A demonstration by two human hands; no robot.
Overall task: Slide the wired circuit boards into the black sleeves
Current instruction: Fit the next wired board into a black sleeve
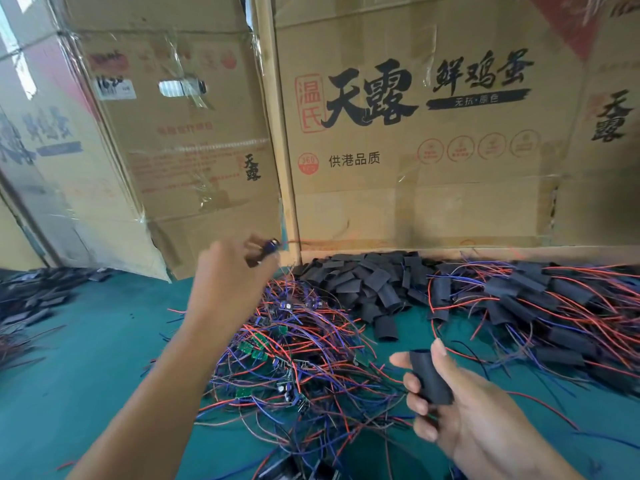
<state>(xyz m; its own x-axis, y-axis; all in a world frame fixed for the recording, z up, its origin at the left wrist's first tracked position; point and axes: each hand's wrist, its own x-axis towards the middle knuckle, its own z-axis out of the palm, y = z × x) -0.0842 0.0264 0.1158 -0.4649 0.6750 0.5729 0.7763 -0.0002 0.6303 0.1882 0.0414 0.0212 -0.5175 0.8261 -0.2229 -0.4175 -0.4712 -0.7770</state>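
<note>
Right hand [460,407], low at 5 o'clock, has its grip closed on one black sleeve [431,377]: thumb along the right side, fingers curled round the left, tube standing roughly upright with the open mouth at the top. Sleeve looks like soft thin-walled tubing, very light, half flattened; likely squashes shut if pinched hard. Better held by the edges so the mouth bows open.

Left hand [230,271], raised near centre frame, pinches a small wired circuit board [270,247] at the fingertips, lifted clear of the pile, well apart from the sleeve. Board is blurred; a dark blue part shows, and a thin red wire seems to run off to 3 o'clock. Judged rigid, tiny, light, with components standing proud that could snag the sleeve lip. Hold by the board edges or the wire end, not the parts. Wires are thin and floppy, tangle easily; pulling may drag neighbours along.

Outward: directly below the left hand, at 6 o'clock of centre, lies the tangle of unsleeved boards [291,362], green boards among red and blue wires on the green bench [97,341]. At 1 o'clock of that tangle, against the cardboard, sits the heap of empty sleeves [367,278]. At 3 o'clock, the pile of finished sleeved boards [540,306] with wires trailing out. More dark pieces at 9 o'clock, too blurred to name. Cardboard boxes [415,133] wall off the back of the bench.

Insertion not yet started; board and sleeve mouth need lining up.
</note>
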